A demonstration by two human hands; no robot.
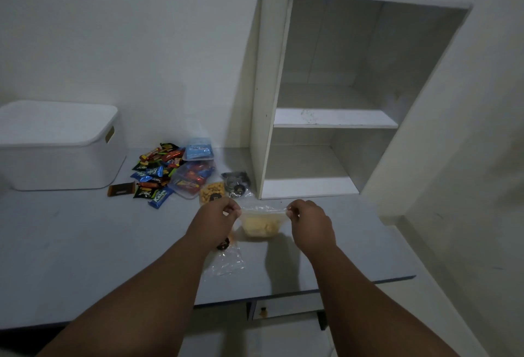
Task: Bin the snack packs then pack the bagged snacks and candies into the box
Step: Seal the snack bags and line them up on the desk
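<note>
L hand (219,216): fingers pinched tight on left top corner of clear zip bag of pale yellow snacks (261,222)
R hand (307,219): fingers pinched on bag's right top corner, mouth strip stretched betw. both hands
Bag: hangs just above grey tabletop (85,243), near front edge
Nearby: crumpled clear plastic bag (226,261) under L wrist; bag of orange nuts (212,191) just behind L hand; pile of loose colourful snack packs (158,175) further back-left
Box: white lidded plastic box (59,144) far left, lid on
Right: white open shelf unit (326,118)
</note>
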